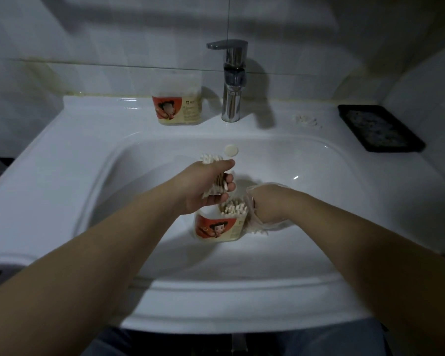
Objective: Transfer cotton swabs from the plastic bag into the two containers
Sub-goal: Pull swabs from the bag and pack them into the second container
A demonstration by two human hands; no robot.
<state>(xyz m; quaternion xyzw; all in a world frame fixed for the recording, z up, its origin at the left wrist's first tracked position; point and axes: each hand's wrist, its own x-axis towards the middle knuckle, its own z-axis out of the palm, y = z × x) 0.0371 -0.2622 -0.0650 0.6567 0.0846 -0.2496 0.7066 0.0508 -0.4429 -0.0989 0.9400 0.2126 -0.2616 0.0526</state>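
Forearms reach over the sink (62, 150) to the part-filled container (217, 228) in its basin; right of that container the right hand (267, 201) sits inside the plastic bag (257, 224), fingers hidden, while just above it the left hand (206, 191) grips a bundle of cotton swabs (211, 158), which should probably go in upright next

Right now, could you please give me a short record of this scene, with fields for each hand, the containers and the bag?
left hand: grips a bundle of cotton swabs above the near container
right hand: at the plastic bag, beside the near container; grasp not visible
near container: in the sink basin, open, swabs standing inside
far container: on the sink ledge, left of the faucet
loose swabs: on the ledge, right of the faucet
black tray: far right of the ledge
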